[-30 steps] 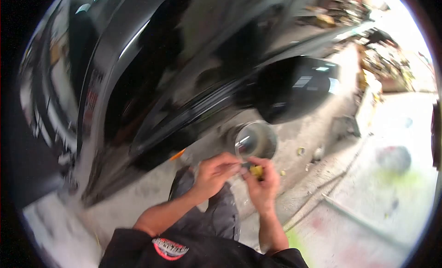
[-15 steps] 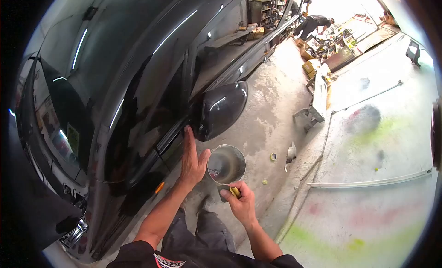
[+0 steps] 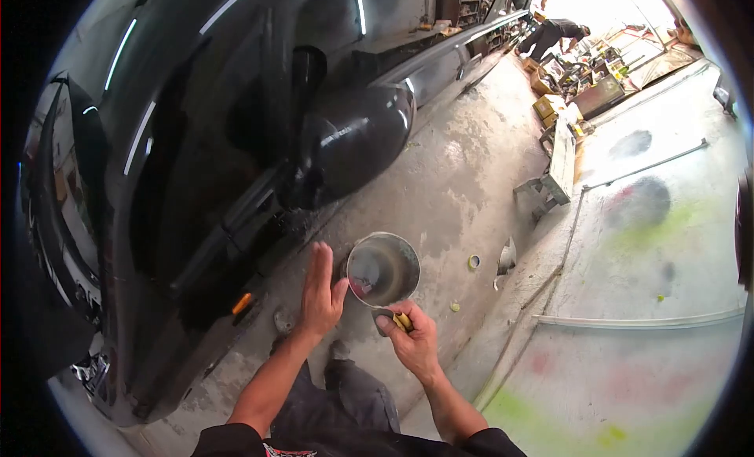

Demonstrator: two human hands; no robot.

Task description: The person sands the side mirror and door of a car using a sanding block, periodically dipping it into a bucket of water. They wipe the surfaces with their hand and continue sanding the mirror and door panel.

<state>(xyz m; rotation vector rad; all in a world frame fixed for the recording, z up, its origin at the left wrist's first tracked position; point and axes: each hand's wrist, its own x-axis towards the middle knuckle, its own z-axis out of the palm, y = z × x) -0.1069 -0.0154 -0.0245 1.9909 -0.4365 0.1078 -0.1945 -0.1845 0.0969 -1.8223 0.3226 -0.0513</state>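
Note:
My left hand is stretched out flat with its fingers up, beside the rim of a round metal bucket and touching nothing I can make out. Closed fingers of my right hand grip a small dark pad together with something yellow, just below the bucket's near rim. Inside the bucket the bottom looks wet, with a reddish patch. To the left stands a glossy black car, its side mirror above my left hand.
A low bench stands along the right wall, which has paint marks. A tape roll lies on the concrete floor. Farther back, a person bends near boxes and clutter. An orange side marker sits on the car.
The view has shifted closer to the car, whose mirror looks larger. My left hand has come away from the car beside the mirror. My right hand keeps its grip.

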